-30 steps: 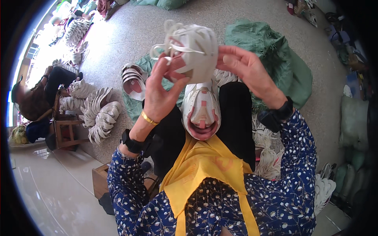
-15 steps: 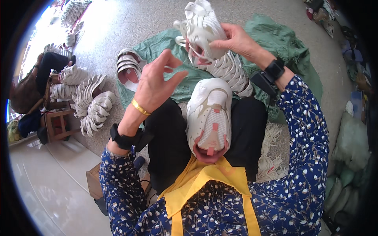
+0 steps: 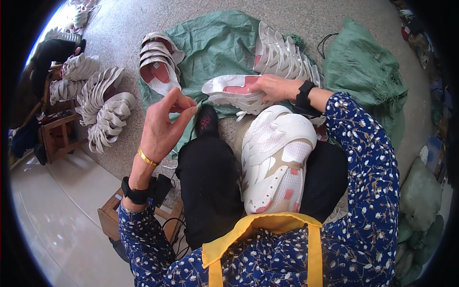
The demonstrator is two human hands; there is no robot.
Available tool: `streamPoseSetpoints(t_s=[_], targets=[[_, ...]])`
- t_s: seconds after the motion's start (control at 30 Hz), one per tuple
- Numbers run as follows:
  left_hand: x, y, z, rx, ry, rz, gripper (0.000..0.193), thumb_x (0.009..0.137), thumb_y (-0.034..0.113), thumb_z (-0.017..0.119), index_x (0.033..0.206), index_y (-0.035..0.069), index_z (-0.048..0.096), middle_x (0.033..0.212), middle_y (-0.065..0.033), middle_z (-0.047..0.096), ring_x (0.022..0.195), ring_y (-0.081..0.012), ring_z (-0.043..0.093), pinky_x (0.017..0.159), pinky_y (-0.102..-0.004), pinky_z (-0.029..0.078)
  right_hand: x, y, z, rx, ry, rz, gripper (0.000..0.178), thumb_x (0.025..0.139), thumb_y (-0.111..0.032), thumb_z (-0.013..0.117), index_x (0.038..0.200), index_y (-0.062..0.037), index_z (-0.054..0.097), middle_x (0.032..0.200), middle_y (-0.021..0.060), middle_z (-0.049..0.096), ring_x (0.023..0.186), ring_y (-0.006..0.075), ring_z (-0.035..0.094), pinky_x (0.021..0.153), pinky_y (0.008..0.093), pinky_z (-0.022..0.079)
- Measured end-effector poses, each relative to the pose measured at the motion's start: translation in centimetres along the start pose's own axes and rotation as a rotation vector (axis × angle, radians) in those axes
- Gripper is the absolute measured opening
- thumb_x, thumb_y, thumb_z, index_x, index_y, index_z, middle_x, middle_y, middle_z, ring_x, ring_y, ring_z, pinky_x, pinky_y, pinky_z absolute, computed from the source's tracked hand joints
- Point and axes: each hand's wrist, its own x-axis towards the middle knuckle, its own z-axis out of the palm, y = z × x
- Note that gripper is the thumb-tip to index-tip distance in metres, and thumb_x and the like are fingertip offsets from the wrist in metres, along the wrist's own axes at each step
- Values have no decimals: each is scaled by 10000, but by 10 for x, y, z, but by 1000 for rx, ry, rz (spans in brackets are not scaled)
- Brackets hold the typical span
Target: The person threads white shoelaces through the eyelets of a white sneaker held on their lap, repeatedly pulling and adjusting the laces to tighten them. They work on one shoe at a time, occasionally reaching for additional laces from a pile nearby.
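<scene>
My right hand point(image 3: 276, 90) grips a white shoe upper point(image 3: 229, 98) by one end. It is turned with its pink lining up, and its laces hang below. Left of it, my left hand point(image 3: 165, 122) is raised, thumb and fingers drawn together in a pinch; anything between them is too small to make out. Across my lap lie white and beige shoe uppers point(image 3: 277, 158) with pink tabs, seemingly nested. Beyond my left hand, a stack of white uppers with pink insides point(image 3: 160, 62) rests on a green woven sheet point(image 3: 215, 43).
A row of laced uppers point(image 3: 289, 57) lies on the sheet's far right part, beside a bunched green sack point(image 3: 363, 76). Several bundles of uppers point(image 3: 103, 105) lie on the left floor near a wooden stool point(image 3: 60, 136). Another person's dark-clothed leg point(image 3: 50, 57) shows there.
My right hand has brought the upper down toward my lap and turned it lining up. My left hand has dropped lower and left, fingers closing. The uppers on my lap have shifted right.
</scene>
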Motion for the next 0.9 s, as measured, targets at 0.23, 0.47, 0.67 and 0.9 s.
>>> streamPoseSetpoints(t_s=[0.23,0.47,0.67,0.9], targets=[[-15,-6,6,-16,-56,-33,127,953,49,667,916,-5,558,1022,-105,748,889,-131,704,821,-302,544,3,30,21,-105,45,53,166,820,-1,628,952,-31,724,862,186,718,893,403,695,796,460,543],[-24,31,10,-25,6,105,150,899,-2,703,916,-22,555,953,-123,731,852,-222,714,806,-339,551,-72,-14,-56,58,300,140,156,869,-8,667,1022,0,700,967,152,748,908,325,728,829,388,573],[-35,77,50,48,-63,318,148,873,-5,704,904,-13,559,979,-146,722,856,-283,698,782,-347,542,-141,-103,-77,198,428,254,159,914,-46,681,1052,32,684,927,116,749,868,183,724,802,331,576],[-63,77,109,227,-42,470,272,867,119,756,998,-4,553,912,-147,608,778,-343,630,711,-375,537,-178,-193,-12,177,670,276,355,882,-195,754,1102,46,615,921,220,674,778,364,699,718,446,548]])
